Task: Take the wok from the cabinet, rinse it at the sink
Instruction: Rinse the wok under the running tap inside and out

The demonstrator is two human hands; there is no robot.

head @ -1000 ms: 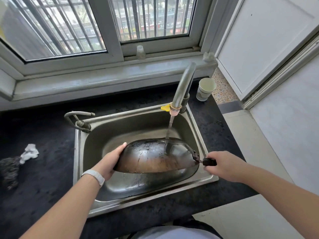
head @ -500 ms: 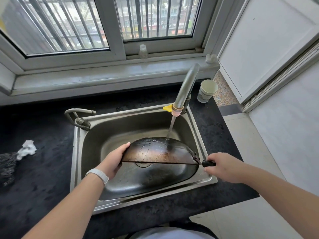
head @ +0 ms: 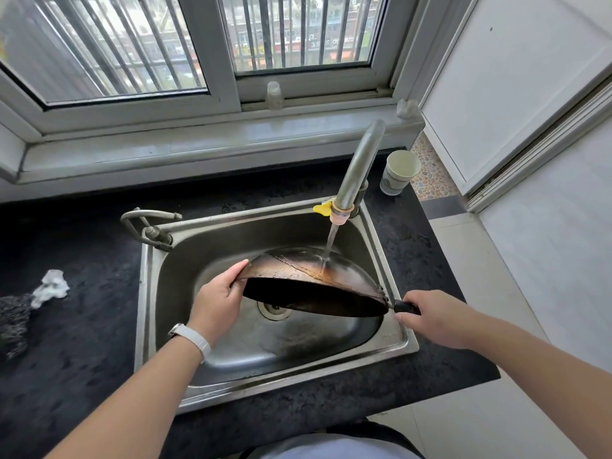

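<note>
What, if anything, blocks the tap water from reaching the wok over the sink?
Nothing visible does. The stream from the tall steel faucet falls straight onto the upturned underside of the dark round metal wok, held tilted above the stainless steel sink by the left hand and right hand.

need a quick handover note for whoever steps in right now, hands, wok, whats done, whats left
Left hand grips the wok by its rim; right hand holds the black handle.
The wok is held over the sink, tilted bottom-up, with water from the faucet running onto its outer side.
Done: wok out of the cabinet, rinse under way.
Left: finish rinsing, likely shut off the water.
</note>
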